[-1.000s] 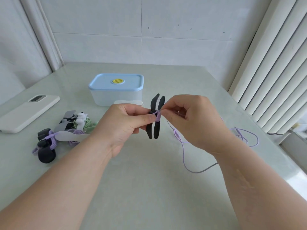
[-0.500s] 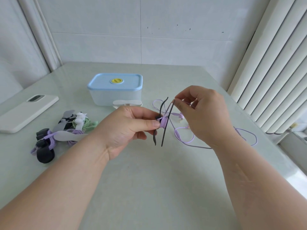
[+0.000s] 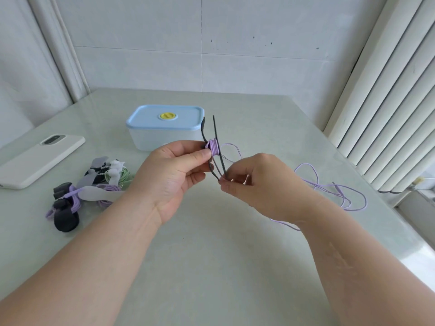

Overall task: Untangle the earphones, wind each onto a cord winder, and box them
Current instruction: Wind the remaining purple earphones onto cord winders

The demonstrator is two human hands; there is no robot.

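Just in front of the box (image 3: 164, 130), my left hand (image 3: 174, 175) grips the black cord winder (image 3: 215, 128) by its hub, which is wrapped in purple earphone cord (image 3: 329, 187). My right hand (image 3: 263, 184) pinches the cord just below, and the slack trails right of the box.

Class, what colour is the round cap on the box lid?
The round plastic cap is yellow; head view.

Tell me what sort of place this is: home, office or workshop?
Most likely a home, perhaps a kitchen corner: a glossy pale table against a white tiled wall, with a lidded food box and a phone lying on it.
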